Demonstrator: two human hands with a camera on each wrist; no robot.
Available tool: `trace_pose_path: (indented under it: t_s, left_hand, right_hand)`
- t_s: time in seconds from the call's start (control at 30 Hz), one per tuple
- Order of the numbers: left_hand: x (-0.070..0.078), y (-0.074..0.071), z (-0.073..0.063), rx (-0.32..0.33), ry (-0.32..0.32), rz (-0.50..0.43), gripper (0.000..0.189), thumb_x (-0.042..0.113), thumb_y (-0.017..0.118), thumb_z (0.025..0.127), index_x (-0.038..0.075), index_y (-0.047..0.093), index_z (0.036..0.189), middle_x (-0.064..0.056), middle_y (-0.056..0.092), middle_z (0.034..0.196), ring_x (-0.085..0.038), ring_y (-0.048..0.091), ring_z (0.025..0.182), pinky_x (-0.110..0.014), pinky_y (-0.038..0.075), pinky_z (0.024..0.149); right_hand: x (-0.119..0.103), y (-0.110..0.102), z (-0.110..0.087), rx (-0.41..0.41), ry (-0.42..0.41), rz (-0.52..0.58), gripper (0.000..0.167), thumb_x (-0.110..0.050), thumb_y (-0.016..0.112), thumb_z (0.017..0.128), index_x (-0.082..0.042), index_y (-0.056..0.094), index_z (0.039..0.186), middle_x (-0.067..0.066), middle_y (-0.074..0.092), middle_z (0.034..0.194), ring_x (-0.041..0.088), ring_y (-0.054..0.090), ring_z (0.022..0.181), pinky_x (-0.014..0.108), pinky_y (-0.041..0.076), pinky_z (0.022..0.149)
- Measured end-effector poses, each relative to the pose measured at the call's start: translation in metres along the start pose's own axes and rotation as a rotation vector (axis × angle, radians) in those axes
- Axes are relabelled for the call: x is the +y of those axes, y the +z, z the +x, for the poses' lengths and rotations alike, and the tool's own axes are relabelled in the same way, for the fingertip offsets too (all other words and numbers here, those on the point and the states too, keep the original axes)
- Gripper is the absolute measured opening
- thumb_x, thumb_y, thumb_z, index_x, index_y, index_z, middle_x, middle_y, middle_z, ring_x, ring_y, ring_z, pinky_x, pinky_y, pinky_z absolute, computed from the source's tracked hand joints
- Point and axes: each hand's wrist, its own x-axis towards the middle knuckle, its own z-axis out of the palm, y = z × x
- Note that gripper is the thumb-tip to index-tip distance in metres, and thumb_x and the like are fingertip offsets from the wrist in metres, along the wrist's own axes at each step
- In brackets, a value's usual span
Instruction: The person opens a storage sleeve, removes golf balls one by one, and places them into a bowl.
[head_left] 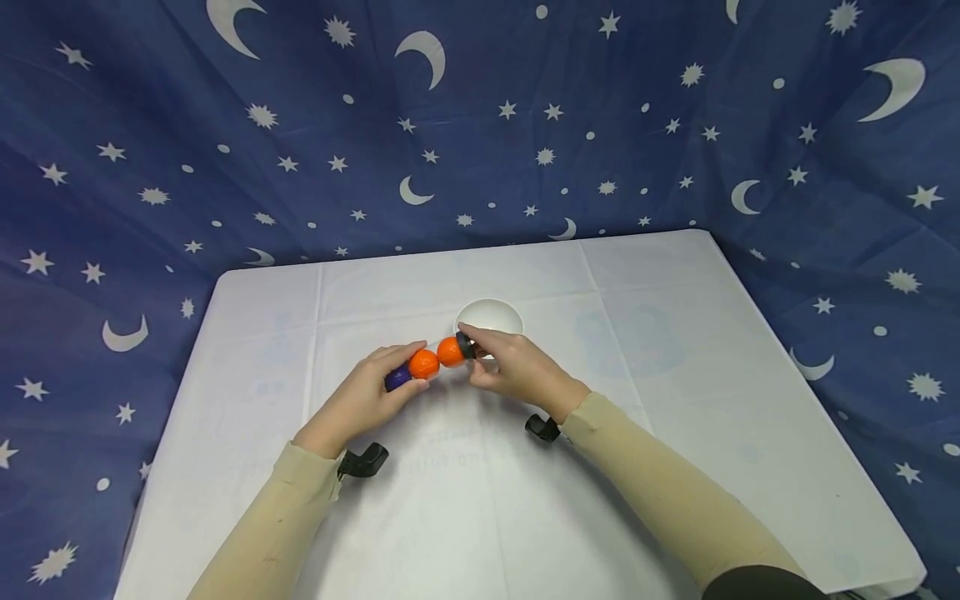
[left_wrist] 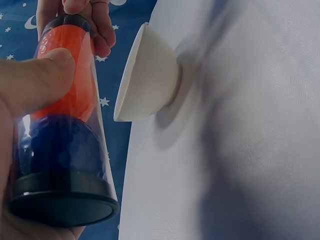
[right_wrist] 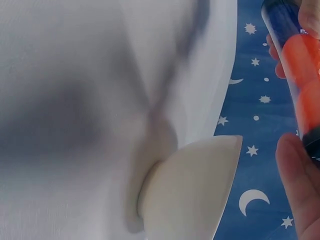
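Note:
A clear tube (left_wrist: 102, 165) with black end caps holds two orange balls (head_left: 423, 364) and a dark blue ball (left_wrist: 62, 145), lined up inside it. My left hand (head_left: 363, 387) grips the tube around its blue-ball end, the thumb lying along the clear wall in the left wrist view. At the other end, my right hand (head_left: 521, 367) pinches the black cap (head_left: 466, 344) between fingers and thumb. The tube is held above the table, tilted slightly up to the right in the head view. Just behind the right fingers stands a white bowl (head_left: 491, 312), partly hidden by them.
A white cloth covers the table (head_left: 420, 517), with fold creases across it. Behind and beside the table hangs a blue curtain (head_left: 480, 150) with moons and stars. Black wrist cameras (head_left: 363, 460) sit under both forearms.

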Motion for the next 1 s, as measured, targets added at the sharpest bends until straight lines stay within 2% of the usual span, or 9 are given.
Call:
trace_pose_path:
  t_s: [0.13,0.37,0.6,0.67,0.77,0.9,1.0]
  left_hand:
    - [0.0,0.0013,0.0003,-0.014,-0.01,-0.004,0.057,0.033,0.07,0.09,0.012,0.052,0.14,-0.008,0.057,0.13,-0.022,0.055,0.116,-0.043,0.043,0.099]
    - [0.002,0.0028,0.0005,-0.039,-0.056,-0.013,0.059,0.035,0.069,0.09,0.012,0.051,0.141,-0.008,0.057,0.132,-0.024,0.053,0.118,-0.044,0.041,0.101]
    - [-0.0018,0.0062,0.0026,-0.046,-0.071,-0.028,0.058,0.03,0.071,0.09,0.011,0.051,0.141,-0.009,0.056,0.134,-0.025,0.053,0.12,-0.045,0.04,0.102]
    - [-0.003,0.0059,0.0032,-0.051,-0.08,-0.028,0.058,0.03,0.071,0.09,0.013,0.051,0.141,-0.008,0.056,0.134,-0.024,0.053,0.12,-0.045,0.04,0.103]
    - [-0.004,0.0047,0.0035,-0.061,-0.109,-0.034,0.057,0.032,0.071,0.09,0.014,0.052,0.14,-0.007,0.056,0.134,-0.024,0.053,0.119,-0.045,0.04,0.103]
    - [-0.0022,0.0026,0.003,-0.078,-0.144,-0.046,0.056,0.034,0.073,0.088,0.012,0.055,0.136,-0.006,0.057,0.131,-0.024,0.055,0.117,-0.046,0.041,0.102]
    - [-0.0003,0.002,0.0024,-0.08,-0.15,-0.042,0.056,0.033,0.074,0.087,0.011,0.056,0.135,-0.006,0.059,0.129,-0.024,0.056,0.115,-0.046,0.042,0.1]
  right_hand:
    - [-0.0018,0.0014,0.0014,0.004,-0.008,-0.073,0.056,-0.006,0.062,0.078,-0.001,0.054,0.133,0.008,0.069,0.108,0.013,0.068,0.089,0.021,0.052,0.077]
    - [-0.0065,0.0029,0.0042,-0.01,0.032,-0.152,0.054,-0.005,0.06,0.076,-0.001,0.055,0.13,0.01,0.07,0.105,0.013,0.067,0.084,0.02,0.051,0.072]
    - [-0.0053,0.0049,0.0067,-0.029,0.049,-0.202,0.055,-0.005,0.059,0.075,0.001,0.055,0.13,0.01,0.07,0.099,0.011,0.051,0.063,0.018,0.044,0.061]
    - [-0.005,0.004,0.0068,-0.036,0.059,-0.181,0.055,-0.006,0.059,0.076,0.0,0.055,0.13,0.008,0.07,0.097,0.009,0.051,0.063,0.018,0.043,0.059]
    - [-0.004,0.0013,0.0055,-0.06,0.101,-0.076,0.054,-0.007,0.06,0.079,-0.003,0.056,0.132,0.004,0.07,0.096,0.006,0.055,0.067,0.019,0.045,0.06]
    - [-0.0027,-0.0028,0.0031,-0.109,0.168,0.086,0.054,-0.009,0.061,0.083,-0.007,0.055,0.137,0.002,0.069,0.107,0.004,0.063,0.082,0.023,0.051,0.072]
    - [-0.0012,-0.0042,0.0021,-0.136,0.187,0.166,0.054,-0.014,0.063,0.088,-0.011,0.051,0.141,0.002,0.066,0.119,0.006,0.065,0.092,0.027,0.052,0.082]
